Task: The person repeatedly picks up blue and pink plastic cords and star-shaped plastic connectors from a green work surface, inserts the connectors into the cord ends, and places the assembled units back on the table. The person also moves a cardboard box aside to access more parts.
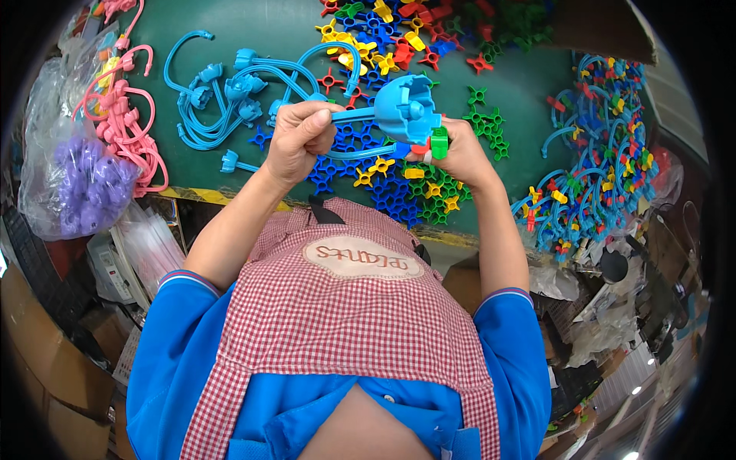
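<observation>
My left hand (303,138) is closed in a pinch round the light-blue stem (353,115) of a plastic piece with a flower-shaped cup (395,111). The cup is raised above the table and opens toward the right. Beside its rim, my right hand (464,157) is closed on small plastic connectors, a green one (438,142) with red and blue parts next to it. A second blue strand (360,155) curves below the stem, from near my left hand to the connectors. My right fingers partly hide how these parts join.
Loose cross-shaped connectors (337,165) in several colours cover the middle of the green table (521,84). More blue cup pieces (245,84) lie at left, with pink ones (126,111) and a bag of purple parts (92,184) beyond. Blue assemblies (602,161) are heaped at right.
</observation>
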The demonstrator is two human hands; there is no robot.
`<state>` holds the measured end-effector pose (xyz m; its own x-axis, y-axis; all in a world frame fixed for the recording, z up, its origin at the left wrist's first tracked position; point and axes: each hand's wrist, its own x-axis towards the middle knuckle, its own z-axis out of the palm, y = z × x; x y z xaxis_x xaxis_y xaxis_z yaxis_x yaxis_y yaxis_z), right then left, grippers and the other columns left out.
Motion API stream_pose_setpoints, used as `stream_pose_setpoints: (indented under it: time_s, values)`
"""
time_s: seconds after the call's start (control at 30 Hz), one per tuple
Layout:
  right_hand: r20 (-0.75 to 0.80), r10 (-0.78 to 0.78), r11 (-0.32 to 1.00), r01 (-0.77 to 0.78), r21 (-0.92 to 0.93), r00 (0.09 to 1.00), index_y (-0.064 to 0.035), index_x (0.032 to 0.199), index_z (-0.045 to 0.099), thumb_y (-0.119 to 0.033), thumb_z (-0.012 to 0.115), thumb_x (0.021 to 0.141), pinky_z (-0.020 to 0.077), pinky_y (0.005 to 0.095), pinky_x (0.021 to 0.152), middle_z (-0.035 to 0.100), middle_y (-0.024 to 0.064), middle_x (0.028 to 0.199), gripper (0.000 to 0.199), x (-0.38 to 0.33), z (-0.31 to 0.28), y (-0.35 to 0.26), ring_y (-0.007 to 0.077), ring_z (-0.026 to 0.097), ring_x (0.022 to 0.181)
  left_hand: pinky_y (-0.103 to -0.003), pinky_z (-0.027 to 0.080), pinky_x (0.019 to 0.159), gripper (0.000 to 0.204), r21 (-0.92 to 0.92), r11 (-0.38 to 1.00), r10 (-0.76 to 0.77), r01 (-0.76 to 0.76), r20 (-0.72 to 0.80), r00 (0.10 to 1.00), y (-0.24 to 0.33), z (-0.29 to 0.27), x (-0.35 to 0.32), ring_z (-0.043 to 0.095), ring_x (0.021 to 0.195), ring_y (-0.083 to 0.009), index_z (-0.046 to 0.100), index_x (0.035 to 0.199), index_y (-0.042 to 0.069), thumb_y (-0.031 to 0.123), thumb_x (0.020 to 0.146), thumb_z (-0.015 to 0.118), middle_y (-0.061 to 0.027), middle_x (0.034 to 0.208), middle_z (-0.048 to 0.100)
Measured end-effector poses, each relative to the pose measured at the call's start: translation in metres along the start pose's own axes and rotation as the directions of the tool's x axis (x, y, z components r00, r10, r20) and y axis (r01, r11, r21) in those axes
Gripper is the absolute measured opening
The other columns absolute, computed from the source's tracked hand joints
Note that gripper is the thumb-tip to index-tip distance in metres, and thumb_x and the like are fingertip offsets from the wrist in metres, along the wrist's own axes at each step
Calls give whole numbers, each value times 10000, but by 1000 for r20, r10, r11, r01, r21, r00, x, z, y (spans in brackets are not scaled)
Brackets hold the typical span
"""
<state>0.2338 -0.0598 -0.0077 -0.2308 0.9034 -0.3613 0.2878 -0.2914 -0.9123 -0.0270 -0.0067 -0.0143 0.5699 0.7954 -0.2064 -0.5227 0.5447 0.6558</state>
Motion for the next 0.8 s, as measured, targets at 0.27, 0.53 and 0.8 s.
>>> stream_pose_setpoints:
  time_s: [0.27,0.53,0.8]
  values:
    - [-35,-68,950,54,-307,997,-59,892,653,-245,797,586,497,389,670,652,143,774,386,-24,23,-19,318,618,719,-212,191,413,247,39,999,23,-29,148,989,-6,28,-7,290,447,-39,651,957,-24,203,885,585,36,530,395]
    - [-249,117,800,-239,-550,962,-81,1036,643,-170,695,744,481,369,802,593,74,1026,309,-67,41,114,262,587,922,-209,178,397,230,29,999,-33,36,-88,996,-19,-4,-35,259,436,-33,633,981,-19,189,899,578,54,533,358]
    - [-348,-18,835,-177,-521,937,-55,873,638,-72,716,712,487,323,763,600,40,893,180,-76,63,110,201,590,864,-208,177,396,204,142,986,-60,89,-193,979,-28,1,-48,258,429,-29,642,965,-12,170,885,596,57,531,364]
